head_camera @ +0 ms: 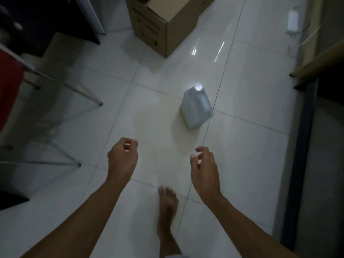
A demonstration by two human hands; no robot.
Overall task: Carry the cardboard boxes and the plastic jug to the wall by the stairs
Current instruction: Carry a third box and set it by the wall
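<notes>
A grey-white plastic jug (pixel 196 107) with a pale cap stands upright on the white tiled floor, right of centre. A cardboard box (pixel 163 23) sits on the floor beyond it, at the top middle. My left hand (pixel 122 159) hangs over the floor with loosely curled fingers and holds nothing. My right hand (pixel 203 168) is below and slightly right of the jug, a short way from it, fingers spread and relaxed, empty. Both hands are apart from the jug and the box.
A red chair (pixel 11 94) with thin metal legs stands at the left, dark furniture (pixel 46 21) behind it. A dark strip (pixel 301 146) and a wooden edge run along the right side. A white adapter with a cord (pixel 292 21) lies top right. My bare foot (pixel 167 211) is on the tiles.
</notes>
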